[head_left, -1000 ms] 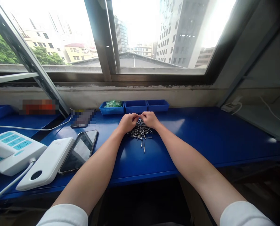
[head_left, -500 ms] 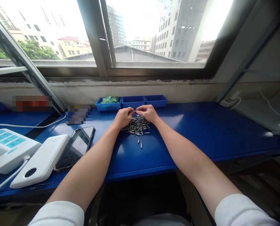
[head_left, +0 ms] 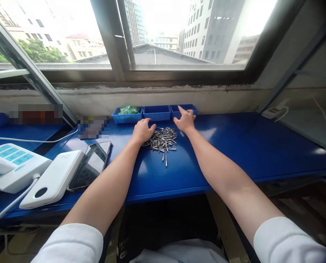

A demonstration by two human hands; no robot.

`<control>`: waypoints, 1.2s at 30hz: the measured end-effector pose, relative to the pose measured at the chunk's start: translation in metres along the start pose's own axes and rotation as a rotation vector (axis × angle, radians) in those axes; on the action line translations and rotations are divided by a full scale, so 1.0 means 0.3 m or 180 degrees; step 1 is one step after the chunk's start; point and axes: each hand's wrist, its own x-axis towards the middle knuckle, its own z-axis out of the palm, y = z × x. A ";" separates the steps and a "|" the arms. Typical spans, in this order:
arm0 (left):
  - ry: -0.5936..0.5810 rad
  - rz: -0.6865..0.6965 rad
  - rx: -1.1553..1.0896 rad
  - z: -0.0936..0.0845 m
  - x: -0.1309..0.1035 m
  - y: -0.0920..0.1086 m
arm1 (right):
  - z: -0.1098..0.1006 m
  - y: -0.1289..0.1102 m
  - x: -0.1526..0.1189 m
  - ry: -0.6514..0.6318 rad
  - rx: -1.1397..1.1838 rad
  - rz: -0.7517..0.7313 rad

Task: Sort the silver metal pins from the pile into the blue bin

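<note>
A pile of silver blind rivets (head_left: 164,138) lies on the blue tabletop (head_left: 152,182), with two loose rivets just in front of it. My left hand (head_left: 143,130) rests at the pile's left back edge; its thumb and fingers are apart and I see nothing held. My right hand (head_left: 185,120) reaches to the right blue bin (head_left: 194,109), index finger and thumb spread, its fingers over the bin's front rim. Beside that one stands the middle blue bin (head_left: 156,114). The left blue bin (head_left: 127,117) contains green plastic packets (head_left: 129,109).
On the left lie a smartphone (head_left: 93,164), a white power bank (head_left: 53,179) and a white power strip (head_left: 17,164) with cables. A metal post (head_left: 34,76) rises at the left back. Behind the bins are a low wall (head_left: 220,98) and the window.
My hands, together over the pile before, have come apart. The right moved away to the right bin and its fingers opened; the left drew slightly left and its fingers parted.
</note>
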 end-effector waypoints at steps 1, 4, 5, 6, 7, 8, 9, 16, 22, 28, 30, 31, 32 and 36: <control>-0.0013 -0.0040 0.0031 0.002 0.003 -0.005 | 0.003 0.005 0.000 -0.0050 -0.0119 0.0011; -0.0010 -0.0121 0.0088 0.009 0.010 -0.024 | 0.015 0.015 -0.001 -0.0187 -0.0323 0.0070; -0.0007 -0.0136 0.0100 0.012 0.012 -0.031 | 0.019 0.018 -0.001 -0.0225 -0.0358 0.0085; -0.0019 -0.0147 0.0106 0.014 0.014 -0.038 | 0.022 0.020 -0.001 -0.0262 -0.0384 0.0094; -0.0021 -0.0173 0.0108 0.016 0.015 -0.043 | 0.025 0.024 0.000 -0.0290 -0.0405 0.0100; -0.0050 -0.0182 0.0108 0.017 0.016 -0.047 | 0.027 0.027 0.001 -0.0317 -0.0424 0.0107; -0.0056 -0.0205 0.0111 0.016 0.016 -0.050 | 0.029 0.029 0.001 -0.0355 -0.0441 0.0118; -0.0203 -0.0124 0.0063 0.001 0.007 -0.041 | 0.027 0.036 -0.004 -0.0470 -0.0485 0.0201; -0.0387 -0.0056 0.0049 0.004 -0.002 -0.046 | 0.029 0.040 -0.001 -0.0076 0.0078 0.0329; -0.1160 -0.0034 0.0439 -0.014 -0.019 0.001 | 0.045 0.054 0.008 0.0159 0.0771 0.0262; -0.1235 0.0009 0.0555 -0.021 -0.023 0.024 | 0.050 0.054 0.005 0.0103 0.0777 0.0265; -0.1273 0.0046 0.0581 -0.023 -0.024 0.033 | 0.052 0.052 0.001 0.0068 0.0741 0.0275; -0.1326 0.0072 0.0594 -0.024 -0.024 0.042 | 0.053 0.050 -0.003 0.0028 0.0696 0.0286; -0.1610 0.0104 0.0608 -0.025 -0.022 0.061 | 0.052 0.037 -0.026 -0.0148 0.0585 0.0288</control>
